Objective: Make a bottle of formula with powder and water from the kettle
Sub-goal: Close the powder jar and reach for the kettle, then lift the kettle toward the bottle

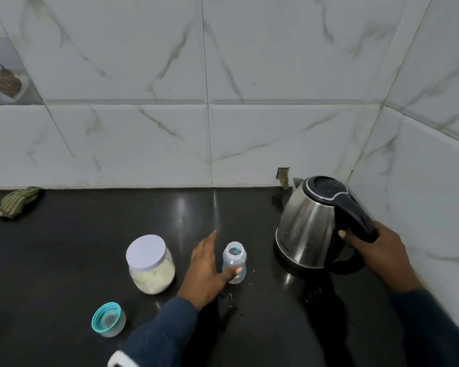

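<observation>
Pouring step: I judge that water from the kettle (pixel 310 223) goes into the bottle (pixel 233 258) next. I cannot tell whether anything is in the bottle yet.
Right hand (pixel 376 250): my fingers are wrapped firmly round the kettle's black handle. The kettle stands at 2 o'clock from the bottle over its dark base, lid down, spout toward 11 o'clock.
Left hand (pixel 207 268): my fingers (pixel 210 242) lie straight and loose at the bottle's 9 o'clock side, with the thumb laid across its lower front. It is a touch, not a grasp.
Doing it well: I should close my left fingers round the bottle first, since it looks light and narrow-mouthed. Then I bring the spout right over the mouth, tip slowly, and keep my thumb low, away from hot water.
Risk: drops lie on the counter (pixel 64 260) at the bottle's 6 o'clock, and a fast pour would add more.
Bottle: one, upright, uncapped, mid-counter.
Kettle: one.
Jar of powder (pixel 151 263): one, white lid on, at 9 o'clock beyond my left hand.
Teal cap (pixel 108 319): one, rim up, at 8 o'clock.
Rag (pixel 19 201): one, far off at 10 o'clock by the wall.
Hands: two.
</observation>
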`<action>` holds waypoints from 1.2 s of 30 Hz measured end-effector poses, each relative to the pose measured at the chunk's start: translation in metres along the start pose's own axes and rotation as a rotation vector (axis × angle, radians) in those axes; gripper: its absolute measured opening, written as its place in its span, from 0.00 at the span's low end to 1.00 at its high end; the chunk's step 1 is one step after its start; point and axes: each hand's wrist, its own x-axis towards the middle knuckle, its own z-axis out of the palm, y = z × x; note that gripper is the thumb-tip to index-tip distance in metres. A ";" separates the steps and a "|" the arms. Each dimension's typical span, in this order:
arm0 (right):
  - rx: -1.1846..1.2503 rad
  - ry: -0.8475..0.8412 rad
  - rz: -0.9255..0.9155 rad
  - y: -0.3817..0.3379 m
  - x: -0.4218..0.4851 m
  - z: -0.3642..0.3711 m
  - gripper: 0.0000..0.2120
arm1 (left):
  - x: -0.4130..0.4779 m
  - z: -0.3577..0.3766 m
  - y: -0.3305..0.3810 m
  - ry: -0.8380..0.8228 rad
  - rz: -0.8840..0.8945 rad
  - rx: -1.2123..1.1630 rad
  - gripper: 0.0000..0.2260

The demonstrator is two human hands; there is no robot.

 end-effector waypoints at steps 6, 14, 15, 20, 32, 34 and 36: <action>0.209 0.053 0.053 0.008 0.007 0.012 0.07 | 0.005 0.017 -0.002 0.056 0.032 -0.085 0.25; 0.407 0.045 -0.024 0.003 0.006 0.009 0.15 | 0.008 0.025 -0.001 0.142 0.017 -0.339 0.18; 0.409 0.026 -0.047 0.001 0.007 0.006 0.16 | 0.010 0.025 -0.002 0.150 0.009 -0.363 0.17; 0.491 -0.106 -0.063 -0.023 0.004 -0.012 0.14 | 0.016 0.023 -0.005 0.125 -0.010 -0.389 0.17; 0.159 -0.444 -0.177 -0.072 -0.015 -0.008 0.18 | 0.015 0.018 -0.014 0.142 -0.020 -0.414 0.18; 0.123 -0.464 -0.188 -0.079 -0.013 -0.011 0.18 | 0.016 0.019 -0.012 0.143 -0.010 -0.408 0.18; 0.058 -0.470 -0.215 -0.086 -0.010 -0.013 0.19 | 0.018 0.018 -0.010 0.151 0.009 -0.406 0.18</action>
